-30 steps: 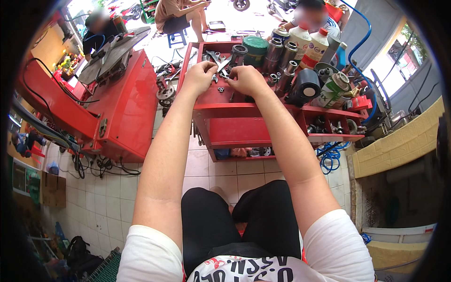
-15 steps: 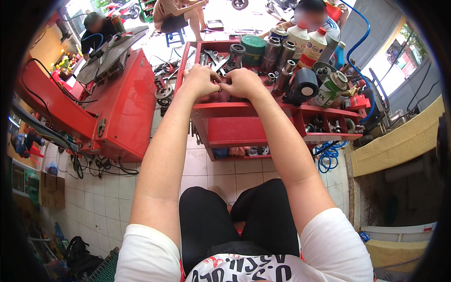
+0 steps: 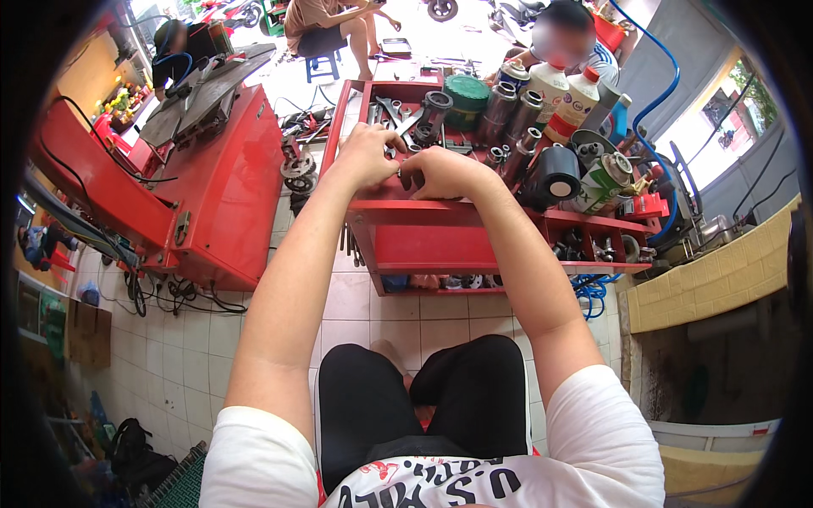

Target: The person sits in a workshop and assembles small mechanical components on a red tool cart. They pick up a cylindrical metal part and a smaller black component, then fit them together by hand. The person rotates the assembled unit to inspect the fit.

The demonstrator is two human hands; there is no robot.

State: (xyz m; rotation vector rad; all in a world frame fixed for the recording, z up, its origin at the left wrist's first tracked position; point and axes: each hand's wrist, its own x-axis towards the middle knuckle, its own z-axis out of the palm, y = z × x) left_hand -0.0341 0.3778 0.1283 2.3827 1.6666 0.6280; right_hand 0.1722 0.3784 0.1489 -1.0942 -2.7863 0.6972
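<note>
Both my hands are over the top tray of a red tool cart, near its front edge. My left hand and my right hand are knuckle to knuckle, fingers curled. Between their fingertips they pinch a small metal part, which the fingers mostly hide. Loose wrenches and a dark metal cylinder lie in the tray just beyond my hands. My knees in black trousers are below the cart.
The cart's right side holds a green tin, steel cylinders, white bottles, a black drum and a green can. A red machine stands left, cables beneath. One person sits behind the cart, another on a stool.
My hands have drawn together from slightly apart in the tray and come back toward the cart's front edge, closing around the small part.
</note>
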